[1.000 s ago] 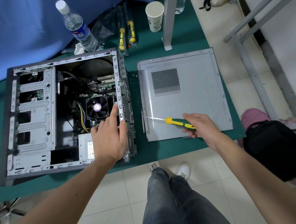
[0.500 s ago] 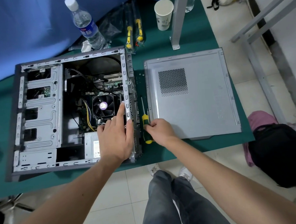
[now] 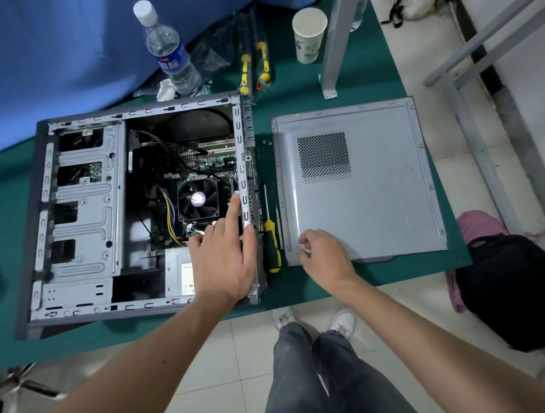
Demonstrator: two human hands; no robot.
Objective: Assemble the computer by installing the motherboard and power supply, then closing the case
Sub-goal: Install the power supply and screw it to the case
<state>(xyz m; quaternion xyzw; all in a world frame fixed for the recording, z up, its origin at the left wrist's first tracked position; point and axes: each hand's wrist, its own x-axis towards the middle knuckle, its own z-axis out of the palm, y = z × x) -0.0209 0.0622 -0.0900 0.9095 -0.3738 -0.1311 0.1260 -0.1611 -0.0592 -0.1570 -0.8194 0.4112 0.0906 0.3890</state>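
now l hand (image 3: 225, 259) flat on case (image 3: 81, 191) edge; r hand (image 3: 322, 254) prob empty, loosely curled.

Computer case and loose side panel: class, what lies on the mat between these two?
In the head view, a yellow-and-green screwdriver lies on the green mat between the case and side panel, pointing away from the person.

Your open computer case (image 3: 82, 216) lies on its side on the green table, interior facing up. The motherboard (image 3: 169, 192) sits inside with its black cooler fan (image 3: 197, 199) mid-board and the grey power supply (image 3: 178, 271) at the near edge. The detached grey side panel (image 3: 375, 201), vent grille up, lies flat just right of the case, a yellow-and-green screwdriver (image 3: 271, 241) between them.
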